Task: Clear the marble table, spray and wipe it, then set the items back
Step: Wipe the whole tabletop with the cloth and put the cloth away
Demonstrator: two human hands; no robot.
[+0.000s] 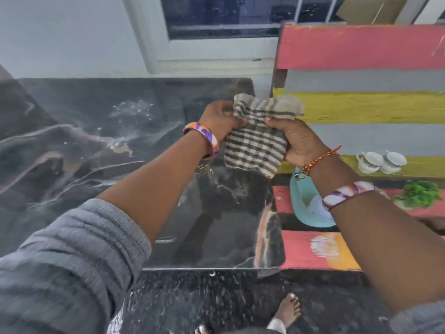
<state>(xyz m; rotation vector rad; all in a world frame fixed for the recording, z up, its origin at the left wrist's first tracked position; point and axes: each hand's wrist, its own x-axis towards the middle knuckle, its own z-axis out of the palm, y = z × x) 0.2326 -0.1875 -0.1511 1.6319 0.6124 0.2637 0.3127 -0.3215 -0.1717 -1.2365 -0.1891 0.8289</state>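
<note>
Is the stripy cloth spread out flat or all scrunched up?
Scrunched up. The striped cloth is bunched and wrinkled between the left hand and right hand, held above the marble table.

Both arms reach forward, the left hand (218,121) and right hand (299,143) close together, fingers curled tight.

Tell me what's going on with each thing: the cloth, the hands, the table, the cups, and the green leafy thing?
Striped cloth: bunched, held up in the air above the table.
Left hand: gripping the cloth.
Right hand: gripping the cloth.
Marble table: bare of items, with wet droplets on it.
Two white cups: upright, side by side on the striped bench.
Green leafy thing: resting on the bench.
Striped bench: beside the table.
</note>
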